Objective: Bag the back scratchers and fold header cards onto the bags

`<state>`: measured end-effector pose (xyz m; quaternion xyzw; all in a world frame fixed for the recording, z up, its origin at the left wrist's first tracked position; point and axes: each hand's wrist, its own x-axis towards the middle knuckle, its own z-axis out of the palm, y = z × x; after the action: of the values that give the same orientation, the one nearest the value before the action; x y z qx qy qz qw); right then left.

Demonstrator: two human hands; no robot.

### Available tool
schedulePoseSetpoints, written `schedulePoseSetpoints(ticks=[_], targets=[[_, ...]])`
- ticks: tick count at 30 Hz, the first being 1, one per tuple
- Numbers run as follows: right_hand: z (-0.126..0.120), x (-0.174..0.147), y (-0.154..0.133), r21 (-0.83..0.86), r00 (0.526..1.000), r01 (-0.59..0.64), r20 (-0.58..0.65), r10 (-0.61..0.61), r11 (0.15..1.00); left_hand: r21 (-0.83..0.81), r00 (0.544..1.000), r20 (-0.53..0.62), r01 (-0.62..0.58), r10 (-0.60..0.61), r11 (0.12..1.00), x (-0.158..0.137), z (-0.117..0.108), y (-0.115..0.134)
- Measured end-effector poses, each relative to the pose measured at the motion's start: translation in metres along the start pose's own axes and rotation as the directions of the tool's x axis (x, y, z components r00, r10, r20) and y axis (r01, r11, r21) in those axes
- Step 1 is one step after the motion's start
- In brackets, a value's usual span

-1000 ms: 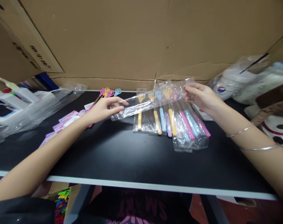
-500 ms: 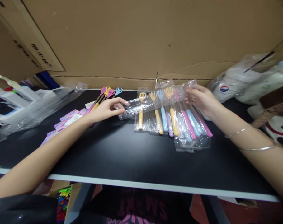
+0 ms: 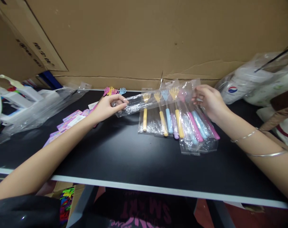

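Observation:
A clear plastic bag (image 3: 136, 103) is stretched between my hands above the black table. My left hand (image 3: 110, 106) pinches its left end, and my right hand (image 3: 209, 98) grips the other end near the top. No solid item shows inside the bag. Below and behind it lie several bagged back scratchers (image 3: 178, 123) with yellow, blue, purple and pink handles, fanned side by side. Beyond my left hand rest loose back scratchers (image 3: 112, 91) with pink, yellow and blue claw heads, their handles partly hidden by my hand. Purple printed cards (image 3: 73, 119) lie beside my left forearm.
Cardboard (image 3: 144, 41) walls the back of the table (image 3: 124, 155). At left sit a white plastic rack (image 3: 27, 98) and clear bags. A bagged Pepsi cup (image 3: 241, 85) and a plush toy (image 3: 286, 133) stand at right. A box of colourful pieces (image 3: 66, 202) is below the edge.
My left hand has shifted slightly left along with its end of the clear bag. Both hands keep hold of the bag, and the view has tilted a little.

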<state>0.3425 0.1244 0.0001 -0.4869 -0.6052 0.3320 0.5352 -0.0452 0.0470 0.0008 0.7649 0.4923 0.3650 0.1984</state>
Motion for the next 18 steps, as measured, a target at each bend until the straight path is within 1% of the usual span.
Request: schedulePoseSetpoints(ticks=[2, 3, 4, 5, 6, 7, 8, 9, 10, 11, 12, 13, 14, 15, 16, 18], targets=[[-0.001, 0.002, -0.001, -0.017, 0.998, 0.029, -0.059, -0.03, 0.999, 0.077, 0.997, -0.071, -0.023, 0.029, 0.997, -0.001, 0.0, -0.001], [0.0, 0.002, -0.003, -0.035, 0.993, 0.056, -0.103, -0.059, 0.998, 0.142, 0.992, -0.117, -0.037, 0.054, 0.989, -0.003, 0.0, 0.0], [0.001, -0.001, -0.007, -0.076, 0.983, 0.102, -0.147, -0.113, 0.992, 0.223, 0.982, -0.167, -0.052, 0.091, 0.973, -0.004, 0.0, 0.002], [0.004, -0.004, -0.011, -0.12, 0.968, 0.152, -0.182, -0.172, 0.981, 0.313, 0.968, -0.208, -0.07, 0.141, 0.947, -0.006, 0.0, 0.005], [0.007, -0.01, -0.017, -0.263, 0.923, 0.268, -0.205, -0.325, 0.927, 0.4, 0.952, -0.232, -0.096, 0.202, 0.912, -0.008, 0.001, 0.009], [0.012, -0.018, -0.023, -0.409, 0.865, 0.385, -0.152, -0.477, 0.827, 0.474, 0.934, -0.234, -0.132, 0.269, 0.871, -0.01, 0.002, 0.012], [0.018, -0.027, -0.03, -0.534, 0.799, 0.489, -0.044, -0.6, 0.69, 0.532, 0.915, -0.222, -0.177, 0.338, 0.828, -0.012, 0.003, 0.016], [0.024, -0.037, -0.037, -0.625, 0.727, 0.572, 0.084, -0.682, 0.532, 0.578, 0.891, -0.202, -0.227, 0.407, 0.784, -0.014, 0.004, 0.02], [0.03, -0.047, -0.042, -0.672, 0.654, 0.637, 0.215, -0.725, 0.376, 0.617, 0.864, -0.177, -0.275, 0.471, 0.737, -0.016, 0.006, 0.023], [0.036, -0.058, -0.047, -0.677, 0.578, 0.697, 0.332, -0.745, 0.239, 0.653, 0.836, -0.149, -0.318, 0.528, 0.688, -0.017, 0.007, 0.026], [0.043, -0.067, -0.051, -0.667, 0.532, 0.731, 0.423, -0.734, 0.145, 0.685, 0.807, -0.122, -0.352, 0.577, 0.638, -0.019, 0.008, 0.029], [0.048, -0.076, -0.053, -0.644, 0.486, 0.762, 0.496, -0.72, 0.071, 0.71, 0.781, -0.088, -0.386, 0.618, 0.589, -0.02, 0.009, 0.031], [0.053, -0.083, -0.055, -0.618, 0.449, 0.786, 0.564, -0.693, 0.007, 0.728, 0.758, -0.052, -0.417, 0.65, 0.544, -0.021, 0.01, 0.033], [0.057, -0.089, -0.056, -0.6, 0.417, 0.799, 0.604, -0.679, -0.043, 0.737, 0.739, -0.018, -0.445, 0.674, 0.508, -0.023, 0.011, 0.035], [0.059, -0.092, -0.056, -0.582, 0.394, 0.81, 0.629, -0.67, -0.07, 0.739, 0.724, 0.013, -0.472, 0.69, 0.481, -0.024, 0.012, 0.036], [0.061, -0.096, -0.056, -0.575, 0.392, 0.815, 0.63, -0.671, -0.064, 0.731, 0.698, 0.052, -0.514, 0.714, 0.448, -0.027, 0.013, 0.038]])
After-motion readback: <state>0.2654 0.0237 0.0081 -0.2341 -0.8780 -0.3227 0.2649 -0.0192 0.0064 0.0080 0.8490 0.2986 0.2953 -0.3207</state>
